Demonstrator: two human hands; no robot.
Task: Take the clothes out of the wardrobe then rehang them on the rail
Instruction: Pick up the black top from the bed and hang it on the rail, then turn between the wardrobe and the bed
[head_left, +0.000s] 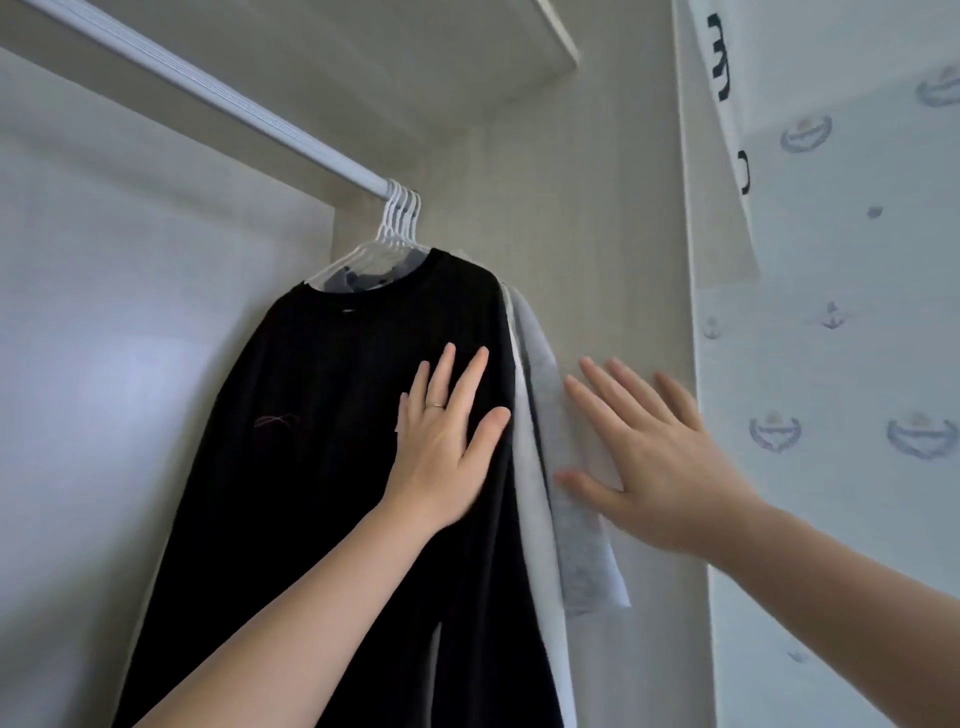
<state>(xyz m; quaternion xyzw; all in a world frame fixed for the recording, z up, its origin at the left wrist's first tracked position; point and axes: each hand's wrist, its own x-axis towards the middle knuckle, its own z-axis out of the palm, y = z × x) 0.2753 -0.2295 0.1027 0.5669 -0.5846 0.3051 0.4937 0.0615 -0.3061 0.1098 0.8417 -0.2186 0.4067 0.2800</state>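
Fingers, left hand (447, 447): all five spread wide and flat, palm pressed on the front of the black shirt (332, 467); nothing gripped. A thin ring (435, 406) sits on one finger.
Fingers, right hand (654, 462): splayed open too, palm forward, tips at the grey garment (576, 519) and the wardrobe side panel (597, 234); whether they touch is blurred, and nothing is held.
Hands, count: two, bare forearms coming up from 6 and 4 o'clock.
Clothes: a bunch hangs at the right end of the rail (208, 88), at 12 o'clock from the left hand. Black shirt in front, long and matte, round neck, a faint thin line motif on the chest. Behind it at 3 o'clock, a pale white layer's edge, then the grey one, soft and heathered, short sleeve hanging. Exact garment count hidden.
Hangers (397, 218): about five thin white wire-like hooks, packed tightly together on the rail.
Rail: one, white, ribbed, running up toward 10 o'clock.
Shelf (467, 57): one pale board above the rail.
Wallpaper (831, 312): pale, printed with small blue anchor and wreath emblems, at 3 o'clock.
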